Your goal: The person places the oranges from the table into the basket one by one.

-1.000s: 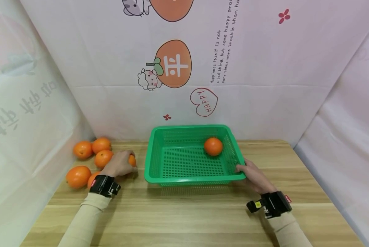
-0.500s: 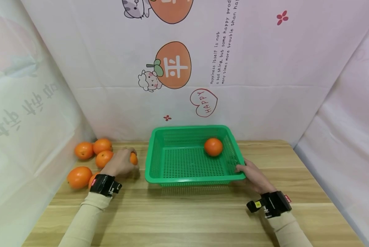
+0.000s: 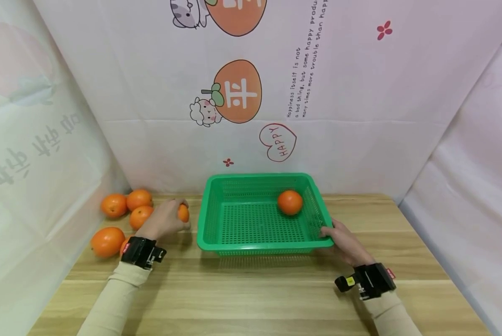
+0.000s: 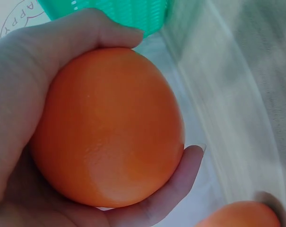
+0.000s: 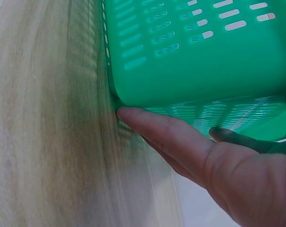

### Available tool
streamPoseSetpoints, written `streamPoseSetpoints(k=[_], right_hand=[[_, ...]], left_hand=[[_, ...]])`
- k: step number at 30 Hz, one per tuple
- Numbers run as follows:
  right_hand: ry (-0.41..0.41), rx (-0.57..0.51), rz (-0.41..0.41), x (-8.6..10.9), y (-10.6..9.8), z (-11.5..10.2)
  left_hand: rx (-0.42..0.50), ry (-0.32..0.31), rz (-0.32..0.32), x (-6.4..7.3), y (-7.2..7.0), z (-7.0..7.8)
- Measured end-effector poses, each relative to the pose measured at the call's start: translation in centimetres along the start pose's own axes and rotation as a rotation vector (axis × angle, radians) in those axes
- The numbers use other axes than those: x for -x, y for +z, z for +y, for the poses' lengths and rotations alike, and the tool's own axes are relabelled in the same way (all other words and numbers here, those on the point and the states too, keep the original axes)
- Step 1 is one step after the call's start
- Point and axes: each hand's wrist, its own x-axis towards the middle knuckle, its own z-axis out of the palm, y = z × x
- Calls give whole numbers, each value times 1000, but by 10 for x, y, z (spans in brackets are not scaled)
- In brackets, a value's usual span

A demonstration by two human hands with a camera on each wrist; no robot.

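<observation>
My left hand (image 3: 165, 220) grips an orange (image 4: 109, 127), thumb on one side and fingers curled round the other in the left wrist view. In the head view only the right part of that fruit shows past the hand. The hand is left of a green plastic basket (image 3: 251, 246), apart from it. My right hand (image 3: 346, 241) holds the basket at its near right corner. Its thumb lies over the rim, while its fingers (image 5: 166, 127) reach along the outside to the lower corner. One orange (image 3: 290, 202) sits inside the basket, toward the back right.
Several other oranges (image 3: 107, 241) lie at the table's left side, one partly hidden by the left wrist. A wooden table (image 3: 242, 294) carries everything. Behind it hangs a printed white cloth (image 3: 352, 93), with more white cloth at both sides.
My left hand has risen slightly with its orange, drifting a little to the right. The right hand and basket keep their place; the head view has tilted slightly.
</observation>
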Motion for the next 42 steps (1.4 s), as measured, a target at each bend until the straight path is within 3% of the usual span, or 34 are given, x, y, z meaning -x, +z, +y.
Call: streamPoseSetpoints(k=[3, 9, 26, 36, 42], right_hand=[[1, -3, 0, 0, 0, 1], [-5, 0, 0, 1, 0, 1], [-11, 1, 0, 0, -1, 1], [-11, 10, 1, 1, -1, 2], [-3, 18, 10, 0, 0, 1]], left_hand=[[1, 7, -8, -2, -1, 1], [-71, -53, -78, -4, -3, 6], [-53, -33, -48, -14, -20, 25], [-16, -9, -43, -18, -22, 38], [9, 2, -73, -19, -21, 46]])
